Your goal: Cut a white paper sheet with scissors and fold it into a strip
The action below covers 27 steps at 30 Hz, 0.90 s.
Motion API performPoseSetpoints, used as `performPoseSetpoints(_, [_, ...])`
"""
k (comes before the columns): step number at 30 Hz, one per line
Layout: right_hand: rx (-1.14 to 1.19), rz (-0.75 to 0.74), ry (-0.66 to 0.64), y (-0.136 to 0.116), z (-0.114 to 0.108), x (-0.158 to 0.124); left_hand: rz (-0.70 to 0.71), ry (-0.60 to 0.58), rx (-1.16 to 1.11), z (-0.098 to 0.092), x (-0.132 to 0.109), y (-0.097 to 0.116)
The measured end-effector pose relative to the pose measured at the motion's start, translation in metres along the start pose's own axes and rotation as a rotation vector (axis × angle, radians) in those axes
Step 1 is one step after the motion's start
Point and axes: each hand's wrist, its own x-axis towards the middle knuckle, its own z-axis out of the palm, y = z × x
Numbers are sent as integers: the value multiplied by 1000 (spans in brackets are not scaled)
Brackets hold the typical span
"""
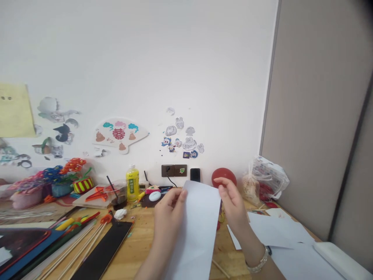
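Observation:
A long white sheet of paper is held up over the wooden table, its top edge level with both hands. My left hand pinches the upper left edge between thumb and fingers. At the top right corner, my right hand has its thumb and fingertips pressed together on the paper. A bracelet circles the right wrist. Behind the paper and my right hand is a red round object, partly covered.
Left: wooden sticks, a black board, a cup with dark drink, a yellow bottle and craft flowers. Right: more white papers and plastic bags. A white mouse stands near the wall.

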Motion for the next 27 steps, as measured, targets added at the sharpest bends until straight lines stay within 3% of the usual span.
performPoseSetpoints(7, [212,138,-163,3,6,-3,-7,68,37,-6,4,-2])
performPoseSetpoints(13, [346,174,-202,-2,7,-4,10,67,56,-7,4,-2])
performPoseSetpoints(20, [377,186,-258,2,8,-5,14,99,34,-5,5,-1])
performPoseSetpoints(24, [358,228,-366,6,7,-6,10,113,14,-6,4,-3])
performPoseSetpoints(27, [365,258,-351,7,8,-6,12,107,16,-6,4,-3])
